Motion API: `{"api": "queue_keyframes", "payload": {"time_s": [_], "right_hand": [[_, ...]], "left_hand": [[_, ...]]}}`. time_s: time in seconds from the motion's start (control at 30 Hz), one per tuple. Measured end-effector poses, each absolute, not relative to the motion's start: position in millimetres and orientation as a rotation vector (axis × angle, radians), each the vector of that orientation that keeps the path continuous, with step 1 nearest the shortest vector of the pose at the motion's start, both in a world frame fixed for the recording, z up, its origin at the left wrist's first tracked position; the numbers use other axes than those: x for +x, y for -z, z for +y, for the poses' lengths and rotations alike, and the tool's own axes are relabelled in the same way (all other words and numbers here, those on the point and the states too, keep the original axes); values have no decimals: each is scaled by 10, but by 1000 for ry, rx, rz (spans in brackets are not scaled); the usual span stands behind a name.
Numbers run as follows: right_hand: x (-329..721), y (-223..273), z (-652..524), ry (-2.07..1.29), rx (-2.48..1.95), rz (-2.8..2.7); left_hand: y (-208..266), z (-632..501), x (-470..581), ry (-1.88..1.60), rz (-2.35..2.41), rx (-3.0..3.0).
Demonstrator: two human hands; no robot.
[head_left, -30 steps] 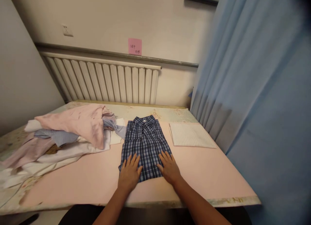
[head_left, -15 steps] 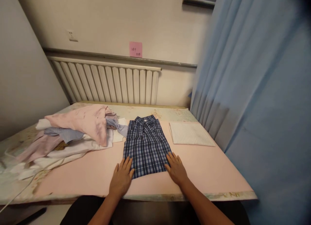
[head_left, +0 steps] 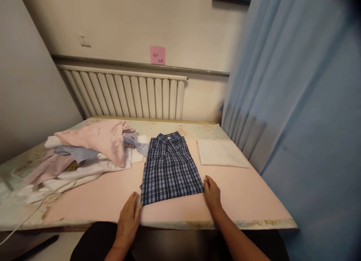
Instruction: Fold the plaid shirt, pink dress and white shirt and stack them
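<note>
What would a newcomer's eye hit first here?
Probably the dark blue plaid shirt, laid out mid-frame on the pink surface, with the left hand and right hand by its near corners. Next, the jumbled clothes heap at left and the tall blue curtain at right.
</note>
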State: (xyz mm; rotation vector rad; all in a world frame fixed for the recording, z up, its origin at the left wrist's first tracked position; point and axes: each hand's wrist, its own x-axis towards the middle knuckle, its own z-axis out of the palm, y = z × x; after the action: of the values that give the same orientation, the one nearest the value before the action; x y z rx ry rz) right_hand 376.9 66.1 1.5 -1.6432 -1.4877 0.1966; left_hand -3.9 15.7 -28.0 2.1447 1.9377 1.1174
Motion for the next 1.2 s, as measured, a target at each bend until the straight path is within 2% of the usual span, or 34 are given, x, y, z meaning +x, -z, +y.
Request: {"api": "queue_keyframes", "payload": {"time_s": [0.47, 0.63, 0.83, 1.03, 1.2], "right_hand": [[3799, -117, 649, -347, -1692, -1430], [3791, -118, 656, -348, -1695, -1434], [3796, -75, 690, -349, -1688, -1458], [3811, -63, 696, -369, -1650, -1483], [3819, -56, 689, -391, -1588, -1502]], "left_hand": [[205, 69, 113, -1117, 2071, 2067], [38, 51, 220, -1199, 2005, 2317], [-219, 398, 558, -1063, 1814, 2651], [-76, 653, 757, -784, 1945, 2664], [-40, 602, 746, -775, 1947, 2665]]}}
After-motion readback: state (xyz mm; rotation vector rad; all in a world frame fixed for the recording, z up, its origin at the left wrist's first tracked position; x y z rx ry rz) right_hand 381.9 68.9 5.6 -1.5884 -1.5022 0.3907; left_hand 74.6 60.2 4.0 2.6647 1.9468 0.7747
